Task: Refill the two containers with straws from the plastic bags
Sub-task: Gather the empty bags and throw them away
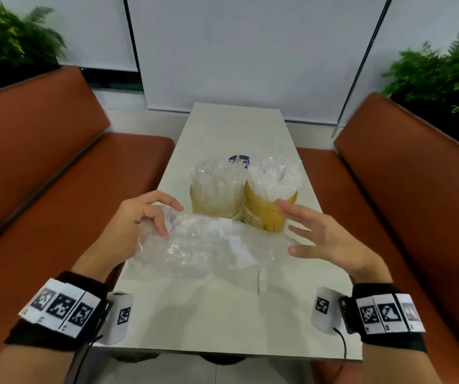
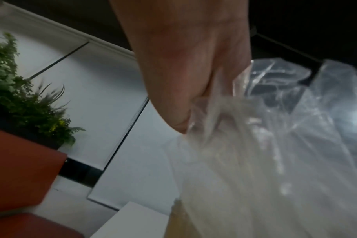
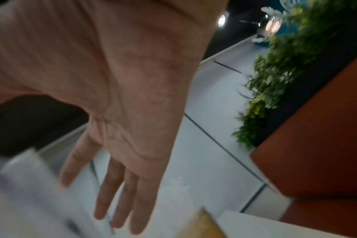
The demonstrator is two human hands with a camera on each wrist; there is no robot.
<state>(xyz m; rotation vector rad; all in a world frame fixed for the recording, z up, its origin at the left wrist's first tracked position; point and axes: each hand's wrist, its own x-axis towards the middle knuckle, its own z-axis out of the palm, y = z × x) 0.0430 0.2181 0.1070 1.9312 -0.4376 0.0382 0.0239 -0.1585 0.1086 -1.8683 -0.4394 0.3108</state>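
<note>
No readable words, brands or numbers anywhere. Only black-and-white square code markers on the wristbands (image 1: 59, 307) at lower left and lower right of the head view; round dark emblem (image 1: 238, 159) mid-table, illegible.

table (image 1: 231, 322) (pale, narrow) | on it — two yellow containers (image 1: 243, 209) side by side, touching

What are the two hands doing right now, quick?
Left hand: gripping the clear plastic bag.
Right hand: open, fingers spread, holding nothing.
</note>
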